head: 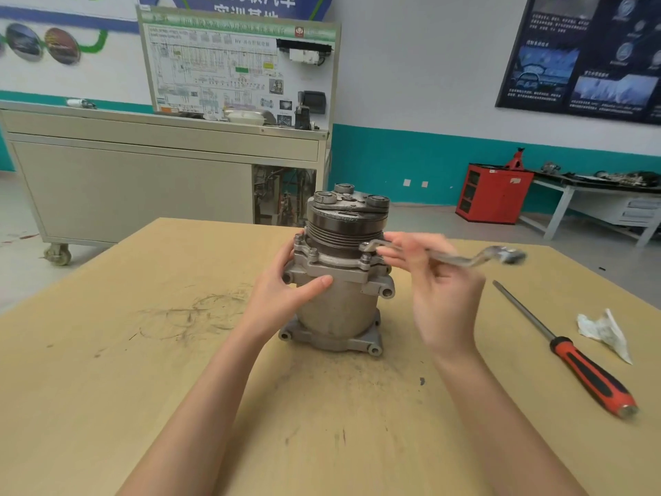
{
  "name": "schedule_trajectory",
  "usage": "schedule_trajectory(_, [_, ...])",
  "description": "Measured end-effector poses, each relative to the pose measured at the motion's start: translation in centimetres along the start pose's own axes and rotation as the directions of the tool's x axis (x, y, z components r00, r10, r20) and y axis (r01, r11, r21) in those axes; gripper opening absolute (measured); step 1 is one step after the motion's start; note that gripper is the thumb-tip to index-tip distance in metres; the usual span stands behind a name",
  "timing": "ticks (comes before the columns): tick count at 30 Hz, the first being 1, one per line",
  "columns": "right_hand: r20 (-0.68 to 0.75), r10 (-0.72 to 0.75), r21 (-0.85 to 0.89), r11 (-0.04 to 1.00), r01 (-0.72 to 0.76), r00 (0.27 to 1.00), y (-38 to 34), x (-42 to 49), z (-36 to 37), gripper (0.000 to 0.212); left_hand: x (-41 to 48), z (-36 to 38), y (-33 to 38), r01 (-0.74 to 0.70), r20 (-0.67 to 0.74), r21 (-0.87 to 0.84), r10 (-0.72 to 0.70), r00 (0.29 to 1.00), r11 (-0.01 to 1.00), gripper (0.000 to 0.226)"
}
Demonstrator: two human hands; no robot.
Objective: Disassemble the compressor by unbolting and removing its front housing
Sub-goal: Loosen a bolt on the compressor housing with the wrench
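Note:
A grey metal compressor [339, 309] stands upright on the wooden table [107, 388], its dark pulley [345, 223] on top. The front housing flange [336, 261] below the pulley carries several bolts. My left hand [286, 284] grips the compressor's left side, thumb across the front of the body. My right hand [440, 291] holds a metal offset ring wrench [461, 257] by its shaft. The wrench's left ring end sits at a bolt [366, 257] on the flange's right side. The hand and wrench are blurred by motion.
An orange-and-black screwdriver [568, 349] lies on the table at the right, next to a crumpled white rag [604, 332]. Beyond the table stand a wheeled training cabinet [143, 173], a red cabinet [495, 193] and a workbench [608, 195].

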State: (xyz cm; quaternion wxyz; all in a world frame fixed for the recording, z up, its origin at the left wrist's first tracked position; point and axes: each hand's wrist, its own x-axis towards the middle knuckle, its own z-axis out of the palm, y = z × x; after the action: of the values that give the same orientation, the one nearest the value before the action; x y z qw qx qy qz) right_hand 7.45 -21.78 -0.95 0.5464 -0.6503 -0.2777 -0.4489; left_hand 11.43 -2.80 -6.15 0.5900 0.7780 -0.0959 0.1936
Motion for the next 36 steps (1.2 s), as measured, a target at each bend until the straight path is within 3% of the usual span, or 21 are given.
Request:
schedule_trajectory(4, [0.047,-0.14,-0.21,0.967,0.147,0.989,0.5,-1.6,0.3,0.044,-0.1,-0.1,0.2,0.006,0.004,0.011,-0.006,1.0,1.0,0.069])
schedule_trajectory(8, [0.028,-0.02,-0.058,0.998,0.022,0.999,0.5,-2.8,0.4,0.017,0.0,-0.1,0.1,-0.013,0.014,-0.004,0.013,1.0,1.0,0.075])
schedule_trajectory(10, [-0.032,0.102,0.138,0.986,-0.097,0.994,1.0,-2.1,0.5,0.017,0.0,-0.1,0.2,-0.005,0.02,-0.016,0.006,1.0,1.0,0.076])
schedule_trajectory(12, [-0.062,0.35,0.375,0.876,-0.303,0.935,2.2,-0.2,0.3,0.026,-0.1,-0.1,0.2,-0.001,0.021,-0.018,0.002,1.0,1.0,0.073])
schedule_trajectory(15, [0.163,0.698,0.539,0.529,-0.655,0.698,4.6,3.4,-0.3,0.032,-0.2,-0.1,0.5,0.01,0.015,-0.015,-0.009,1.0,1.0,0.074])
schedule_trajectory(17, [0.324,0.758,0.514,0.361,-0.778,0.566,5.8,4.8,-0.2,0.031,-0.2,-0.1,0.6,0.016,0.026,-0.017,-0.015,1.0,1.0,0.078])
schedule_trajectory(20, [0.411,0.739,0.556,0.26,-0.789,0.533,6.3,5.2,-0.1,0.032,-0.2,-0.3,0.8,0.005,0.043,-0.016,-0.004,0.999,1.0,0.08])
schedule_trajectory(22, [0.346,0.719,0.637,0.291,-0.714,0.603,5.9,5.1,-0.6,0.034,-0.3,-0.3,0.8,0.003,0.041,-0.004,-0.003,0.999,1.0,0.08])
schedule_trajectory(24, [0.199,0.685,0.654,0.44,-0.615,0.701,4.7,4.6,-1.1,0.035,-0.3,-0.3,0.8,0.005,0.039,0.002,-0.005,0.999,1.0,0.081])
schedule_trajectory(27, [-0.017,0.471,0.439,0.796,-0.417,0.882,2.5,3.0,-1.1,0.033,-0.3,-0.2,0.9,0.008,0.036,0.015,-0.008,0.999,1.0,0.081])
schedule_trajectory(29, [-0.058,0.273,0.256,0.934,-0.25,0.96,1.2,1.7,-0.6,0.027,-0.4,-0.2,0.9,0.004,0.031,0.023,-0.005,1.0,1.0,0.081])
schedule_trajectory(32, [-0.053,0.079,0.035,0.996,-0.077,0.995,0.1,0.2,0.3,0.021,-0.4,-0.2,1.1,0.005,0.036,0.023,-0.006,0.999,1.0,0.081])
schedule_trajectory(36, [-0.049,-0.072,-0.145,0.987,0.065,0.996,0.3,-1.3,0.4,0.032,-0.4,-0.1,1.1,0.011,0.041,0.035,-0.012,0.999,0.999,0.083])
